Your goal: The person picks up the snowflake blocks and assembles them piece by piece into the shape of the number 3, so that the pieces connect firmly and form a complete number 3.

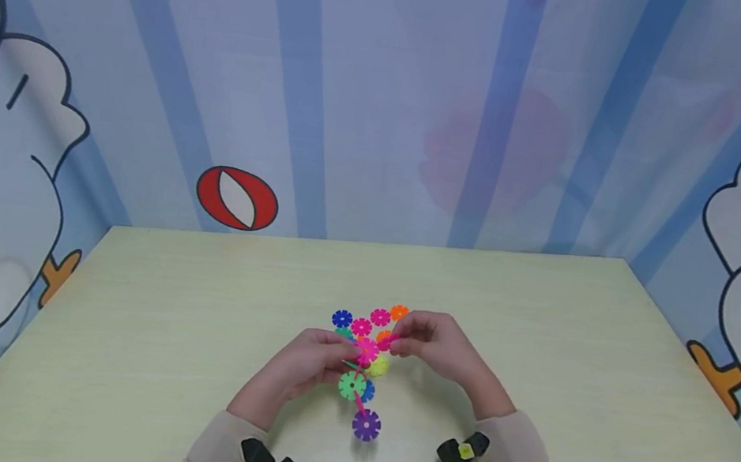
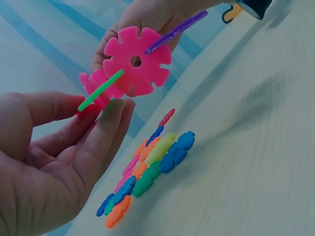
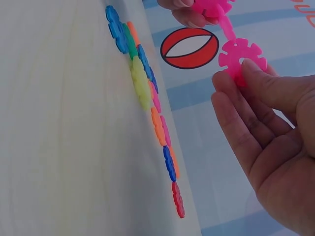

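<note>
Between both hands hangs a chain of notched plastic snowflake discs, held above the table. My left hand (image 1: 311, 358) grips the chain around its pink part, with a pink disc (image 1: 367, 352) facing up. Lower on the chain are a green disc (image 1: 351, 385) and a purple disc (image 1: 366, 425); in the left wrist view the purple disc (image 2: 179, 32) is edge-on. My right hand (image 1: 436, 345) pinches a pink snowflake disc (image 3: 236, 51) between thumb and fingers. In the right wrist view an edge-on pink piece (image 3: 225, 27) runs from it to the other pink disc (image 3: 211, 6).
Several loose discs lie grouped on the table beyond the hands, among them dark blue (image 1: 342, 319), orange (image 1: 399, 313), pink (image 1: 380, 318) and yellow (image 1: 379, 366). The pale table (image 1: 185, 315) meets a patterned cloth wall (image 1: 389, 106) at its back edge.
</note>
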A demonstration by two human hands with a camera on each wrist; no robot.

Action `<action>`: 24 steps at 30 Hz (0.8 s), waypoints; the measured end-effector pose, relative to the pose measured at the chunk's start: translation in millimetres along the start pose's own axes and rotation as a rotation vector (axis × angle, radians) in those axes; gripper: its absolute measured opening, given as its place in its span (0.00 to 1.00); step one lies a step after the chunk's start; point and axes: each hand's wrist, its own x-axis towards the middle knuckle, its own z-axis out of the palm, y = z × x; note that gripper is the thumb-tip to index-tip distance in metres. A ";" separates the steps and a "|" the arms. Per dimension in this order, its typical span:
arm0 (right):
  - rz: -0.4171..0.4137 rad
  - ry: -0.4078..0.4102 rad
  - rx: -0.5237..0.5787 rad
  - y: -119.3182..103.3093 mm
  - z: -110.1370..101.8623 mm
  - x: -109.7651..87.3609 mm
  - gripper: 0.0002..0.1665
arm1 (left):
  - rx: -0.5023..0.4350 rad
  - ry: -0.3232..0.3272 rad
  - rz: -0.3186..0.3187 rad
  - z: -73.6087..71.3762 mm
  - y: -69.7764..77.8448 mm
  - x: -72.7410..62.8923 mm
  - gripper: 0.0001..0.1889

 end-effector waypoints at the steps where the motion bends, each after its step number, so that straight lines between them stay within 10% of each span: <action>1: -0.005 -0.004 0.000 0.4 0.4 0.0 0.04 | 0.004 -0.002 0.002 0.1 0.0 -0.1 0.15; 24: -0.069 0.043 -0.059 1.1 9.2 -0.6 0.04 | 0.069 0.059 0.015 0.6 -2.2 0.1 0.15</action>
